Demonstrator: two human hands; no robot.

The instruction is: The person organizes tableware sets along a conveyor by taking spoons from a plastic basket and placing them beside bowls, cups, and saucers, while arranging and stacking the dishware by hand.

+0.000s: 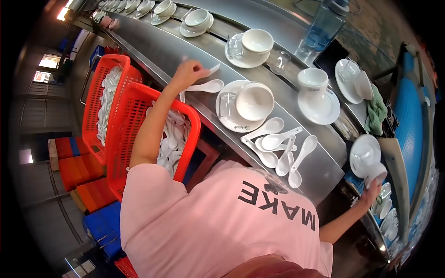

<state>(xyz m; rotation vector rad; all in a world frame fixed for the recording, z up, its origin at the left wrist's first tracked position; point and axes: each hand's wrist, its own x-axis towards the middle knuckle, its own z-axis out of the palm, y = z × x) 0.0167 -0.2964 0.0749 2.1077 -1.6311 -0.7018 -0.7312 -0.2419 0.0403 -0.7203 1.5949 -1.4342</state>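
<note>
My left hand point(187, 74) is closed over the metal counter's near edge, with a small white piece, apparently part of a spoon point(214, 69), sticking out from its fingertips. Just below it lies another white spoon point(212, 86). At the far right, my right hand point(370, 193) grips a small white bowl point(376, 173) beside a white plate point(365, 153). Between my hands, a plate point(224, 118) carries a white bowl point(255, 102) and a clear glass point(227, 104). Several white spoons point(278, 139) lie in a loose pile to its right.
Two red baskets point(192, 121) point(121, 60) of white spoons stand left of the counter. More dish sets point(257, 41) line the conveyor. A bowl sits on a plate point(324, 109). A blue bottle point(327, 23), a green cloth point(376, 111) and stacked crates point(81, 171) are in view.
</note>
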